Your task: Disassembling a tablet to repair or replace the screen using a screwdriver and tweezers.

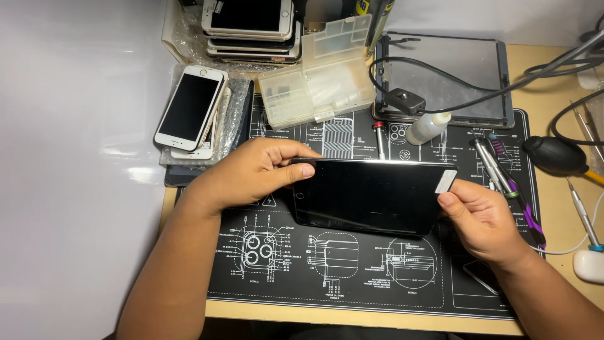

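Observation:
A black tablet [368,195] is held tilted above a black work mat [327,277] printed with white diagrams. My left hand [251,173] grips the tablet's left edge, thumb on the dark screen. My right hand [481,217] is at the tablet's right edge and pinches a small white tab [445,181] between thumb and finger. The tab stands at the tablet's upper right corner.
White phones [192,107] lie stacked at the left, more phones [251,28] at the back. A clear parts box [318,75], a grey tablet frame [443,79] with black cables, a small white bottle [428,128], screwdrivers [497,167] and a black air blower [557,154] surround the mat.

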